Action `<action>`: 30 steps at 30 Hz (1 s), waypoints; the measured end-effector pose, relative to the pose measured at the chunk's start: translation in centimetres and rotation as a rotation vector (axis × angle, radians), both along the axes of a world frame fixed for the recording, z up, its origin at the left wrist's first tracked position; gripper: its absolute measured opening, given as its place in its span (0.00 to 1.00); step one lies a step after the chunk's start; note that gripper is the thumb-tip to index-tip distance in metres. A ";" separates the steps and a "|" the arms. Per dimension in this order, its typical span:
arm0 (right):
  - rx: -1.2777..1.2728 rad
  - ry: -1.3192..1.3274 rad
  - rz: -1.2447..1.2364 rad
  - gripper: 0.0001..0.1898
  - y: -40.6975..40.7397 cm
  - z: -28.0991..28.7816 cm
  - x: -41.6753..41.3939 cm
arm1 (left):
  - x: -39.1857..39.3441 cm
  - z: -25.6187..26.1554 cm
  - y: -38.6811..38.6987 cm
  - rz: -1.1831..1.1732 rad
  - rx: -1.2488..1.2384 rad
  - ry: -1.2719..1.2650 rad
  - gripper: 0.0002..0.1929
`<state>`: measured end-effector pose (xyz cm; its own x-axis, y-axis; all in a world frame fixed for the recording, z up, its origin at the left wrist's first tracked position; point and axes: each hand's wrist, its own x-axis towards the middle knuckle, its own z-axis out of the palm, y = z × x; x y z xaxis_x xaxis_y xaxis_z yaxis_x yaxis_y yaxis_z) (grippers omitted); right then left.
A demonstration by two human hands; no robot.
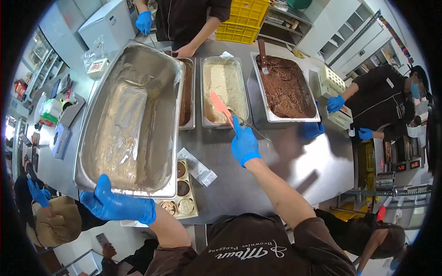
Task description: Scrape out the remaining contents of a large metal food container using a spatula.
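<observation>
My left hand (117,205), in a blue glove, holds the near rim of a large steel pan (162,120), tilted above the table, its inside smeared with a thin pale residue. In my right hand (245,145), also gloved, is a salmon-pink spatula (221,107). Its blade is over a smaller steel pan (212,125) of pale creamy mixture (224,76); I cannot tell whether it touches. A thin metal handle (255,130) sticks out of that pan towards me. To the right, another steel pan (293,119) contains chocolate mixture (286,89) and a wooden-handled spatula (262,51).
A brown-filled pan (187,96) is partly hidden behind the raised pan. A box of round desserts (193,198) and a printed paper (198,167) lie near me. Co-workers stand across the table (241,200) and at right, by boxes (340,117). Yellow crates (241,20) stand beyond.
</observation>
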<state>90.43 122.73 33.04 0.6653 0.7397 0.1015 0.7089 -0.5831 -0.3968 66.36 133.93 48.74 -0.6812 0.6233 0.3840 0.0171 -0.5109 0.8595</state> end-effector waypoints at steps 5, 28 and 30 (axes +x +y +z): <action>-0.429 -0.019 -0.037 0.30 -1.3 5.3 -0.9 | -1.3 -0.4 -0.2 0.030 -0.003 -0.028 0.10; 0.230 1.231 -0.297 0.15 0.1 2.4 -0.3 | -1.8 1.1 -1.7 -0.012 0.091 0.028 0.12; 0.171 1.147 -0.306 0.15 -1.7 2.3 -2.2 | -2.1 1.3 -1.9 -0.032 0.172 0.104 0.09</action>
